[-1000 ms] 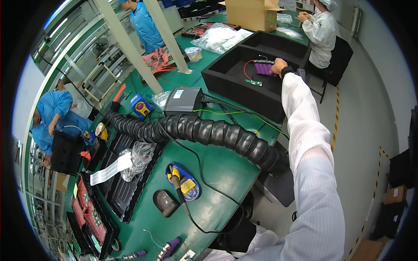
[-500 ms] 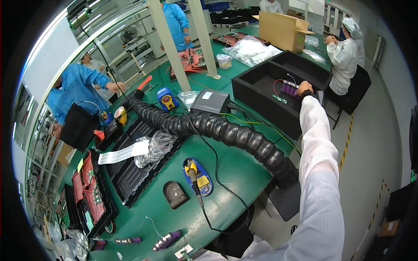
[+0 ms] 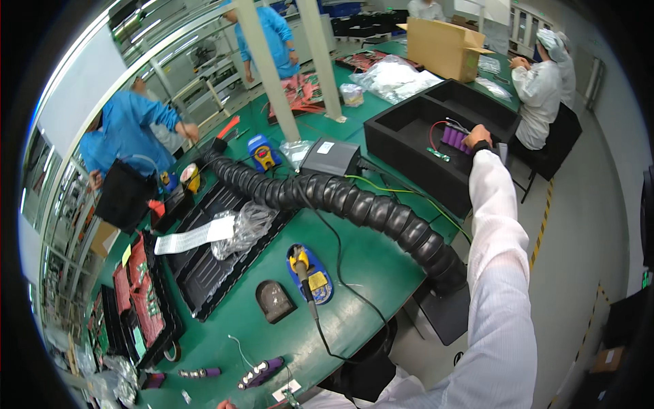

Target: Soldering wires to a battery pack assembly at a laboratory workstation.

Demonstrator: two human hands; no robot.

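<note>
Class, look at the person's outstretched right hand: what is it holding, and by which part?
The right hand rests on the purple battery pack in the black tray, at its right end; a firm hold cannot be confirmed.

A single head-worn fisheye view looks down from well above onto a green workbench (image 3: 368, 266) and faces across it toward the far aisle. The person's right arm in a white sleeve (image 3: 501, 273) rises from the near lower edge, and straight lines bow toward the dark round rim.
</note>
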